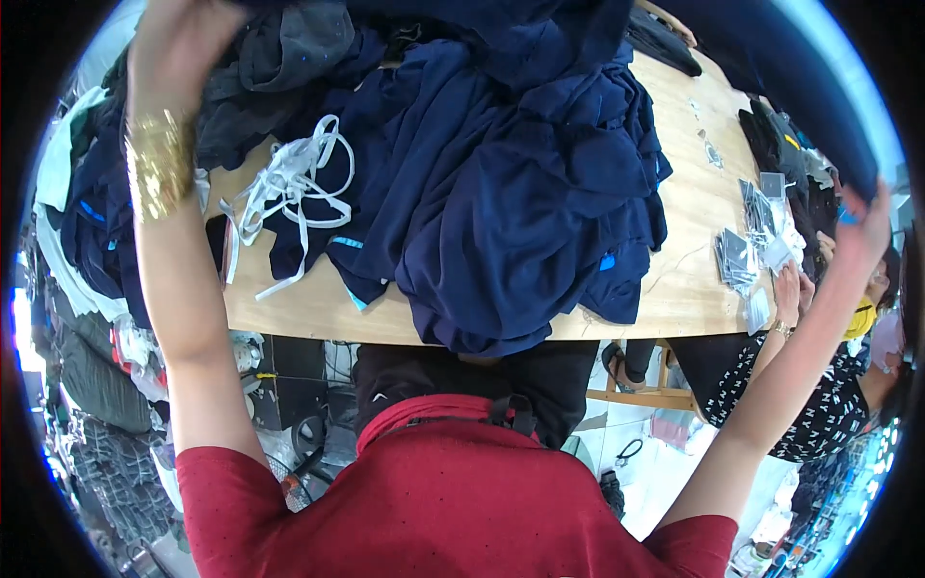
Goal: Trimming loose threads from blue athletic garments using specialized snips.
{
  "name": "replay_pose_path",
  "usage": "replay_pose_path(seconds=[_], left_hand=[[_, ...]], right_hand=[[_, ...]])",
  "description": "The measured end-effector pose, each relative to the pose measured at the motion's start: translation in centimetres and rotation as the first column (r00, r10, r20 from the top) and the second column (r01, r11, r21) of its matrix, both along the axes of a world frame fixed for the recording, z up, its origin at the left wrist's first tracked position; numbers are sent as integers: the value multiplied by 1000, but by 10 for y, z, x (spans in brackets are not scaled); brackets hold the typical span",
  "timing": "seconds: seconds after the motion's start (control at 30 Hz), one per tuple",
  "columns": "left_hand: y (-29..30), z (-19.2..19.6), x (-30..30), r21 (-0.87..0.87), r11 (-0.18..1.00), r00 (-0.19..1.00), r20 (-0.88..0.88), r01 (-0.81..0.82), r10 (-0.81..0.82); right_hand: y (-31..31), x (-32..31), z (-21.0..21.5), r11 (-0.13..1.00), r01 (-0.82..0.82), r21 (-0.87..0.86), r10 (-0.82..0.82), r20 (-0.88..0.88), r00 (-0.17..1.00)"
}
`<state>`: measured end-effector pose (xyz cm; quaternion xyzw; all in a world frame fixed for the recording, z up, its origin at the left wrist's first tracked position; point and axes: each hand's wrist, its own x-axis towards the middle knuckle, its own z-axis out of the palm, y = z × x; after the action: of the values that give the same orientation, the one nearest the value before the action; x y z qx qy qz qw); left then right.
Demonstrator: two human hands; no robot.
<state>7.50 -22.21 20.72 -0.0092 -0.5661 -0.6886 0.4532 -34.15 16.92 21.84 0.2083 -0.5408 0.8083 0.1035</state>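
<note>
Both my arms are raised and spread wide, holding a dark navy garment (pixel 771 67) stretched across the top of the view. My left hand (pixel 178 43), with gold bangles on the wrist, grips its left end near the top left. My right hand (pixel 862 226) pinches its right end at the far right. Below lies a big heap of navy garments (pixel 520 183) on a wooden table (pixel 689 202). Bundled white straps (pixel 294 183) lie on the table's left part.
Small packets and tags (pixel 747 255) lie at the table's right edge, where another person's hand (pixel 788 289) rests. Dark grey clothes (pixel 289 48) are piled at the back left. More garments (pixel 87 212) hang off the left side.
</note>
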Motion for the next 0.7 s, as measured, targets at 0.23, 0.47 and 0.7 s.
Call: replay_pose_path(seconds=[0.23,0.47,0.7], left_hand=[[84,-178,30,280,940,832,555,-194,7],[97,-264,69,281,952,727,678,-119,-109],[86,-276,84,355,933,698,682,-56,-218]], right_hand=[[65,74,-198,651,266,711,-321,-59,945],[104,128,-301,580,141,802,-271,26,962],[105,150,-297,430,172,886,-294,-43,955]])
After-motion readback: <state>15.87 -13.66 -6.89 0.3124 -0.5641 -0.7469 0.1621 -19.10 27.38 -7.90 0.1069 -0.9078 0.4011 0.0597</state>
